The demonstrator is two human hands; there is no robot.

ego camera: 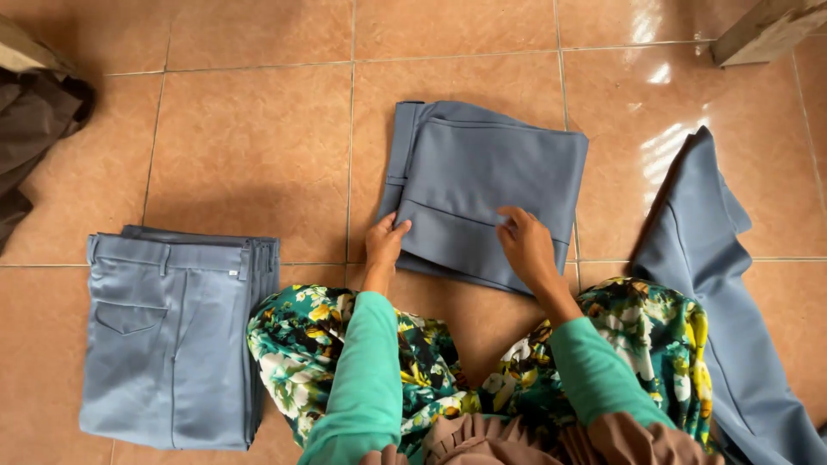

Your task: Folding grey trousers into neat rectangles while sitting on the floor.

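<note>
A folded pair of grey-blue trousers (482, 185) lies on the tiled floor in front of my knees. My left hand (384, 244) grips its near left edge, fingers curled over the fold. My right hand (525, 245) rests flat on the near right part of the same folded piece, fingers pressing the cloth. Both arms wear green sleeves over a flowered skirt.
A stack of folded grey-blue trousers (172, 336) sits at my left. An unfolded grey-blue garment (715, 284) lies at the right over my knee. Dark brown cloth (30, 129) is at the far left edge. A wooden block (762, 30) stands at the top right.
</note>
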